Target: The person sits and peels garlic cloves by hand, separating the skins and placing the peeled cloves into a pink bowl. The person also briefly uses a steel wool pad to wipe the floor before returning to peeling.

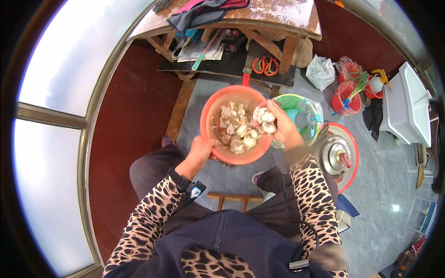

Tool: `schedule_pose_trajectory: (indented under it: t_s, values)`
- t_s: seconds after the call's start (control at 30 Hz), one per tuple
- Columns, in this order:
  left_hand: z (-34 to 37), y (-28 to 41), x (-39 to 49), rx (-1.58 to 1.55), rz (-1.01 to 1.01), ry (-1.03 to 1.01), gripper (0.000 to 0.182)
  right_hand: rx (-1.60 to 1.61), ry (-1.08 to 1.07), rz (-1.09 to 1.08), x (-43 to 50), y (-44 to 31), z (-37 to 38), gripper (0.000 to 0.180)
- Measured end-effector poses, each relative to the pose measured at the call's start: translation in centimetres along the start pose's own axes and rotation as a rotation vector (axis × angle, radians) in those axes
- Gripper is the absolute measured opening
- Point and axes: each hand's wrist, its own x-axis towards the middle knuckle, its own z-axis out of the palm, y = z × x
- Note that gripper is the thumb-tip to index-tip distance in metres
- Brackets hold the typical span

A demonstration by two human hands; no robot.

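My left hand (pixel 201 151) grips the near-left rim of an orange plastic bowl (pixel 212 93), which is raised over the floor between my knees. Inside it lie several whole garlic bulbs (pixel 245 139) toward the near right, with loose papery garlic skins and broken pieces (pixel 232 113) on the far side. My right hand (pixel 282 122) holds a cluster of garlic bulbs (pixel 265 119) at the bowl's right edge. The palm and some fingers of that hand are hidden behind the garlic.
A green bucket (pixel 295 99) holding bottles stands right of the bowl. Nearer me, a metal kettle (pixel 335 153) sits in a red-rimmed basin (pixel 354 173). Ahead is a wooden table (pixel 278 14), with red-handled scissors (pixel 265 66) on its lower shelf. A white sink (pixel 405 104) stands at right.
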Motion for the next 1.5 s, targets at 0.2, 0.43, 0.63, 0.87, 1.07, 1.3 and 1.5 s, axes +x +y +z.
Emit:
schedule_pose_trajectory:
  t_s: [0.2, 0.43, 0.63, 0.87, 1.07, 1.3, 1.5]
  values:
    - [-0.2, 0.9, 0.5, -0.088, -0.042, 0.015, 0.017, -0.090, 0.124, -0.078, -0.7, -1.0, 1.3, 0.079]
    - [-0.2, 2.6, 0.5, -0.105, -0.026, 0.011, 0.017, -0.152, 0.166, -0.146, -0.5, -1.5, 2.2, 0.067]
    - [-1.2, 3.0, 0.9, -0.131, -0.057, 0.012, 0.018, -0.094, 0.162, -0.160, -0.5, -2.0, 2.4, 0.033]
    - [-3.9, 1.7, 2.9, -0.231, -0.098, 0.125, 0.015, -0.077, 0.074, -0.112, -1.7, -1.8, 2.2, 0.032]
    - [-7.0, 0.3, 5.6, -0.294, -0.108, 0.158, 0.016, -0.346, -0.032, 0.284, -2.0, 3.8, 0.1, 0.040]
    - [-8.6, -2.7, 7.5, -0.332, -0.158, 0.187, 0.018, -1.551, 0.084, 0.568, 3.8, 20.6, -7.6, 0.068]
    - [-9.0, -3.0, 7.6, -0.448, -0.142, 0.146, 0.018, -1.658, 0.352, 0.762, 6.8, 29.6, -11.9, 0.071]
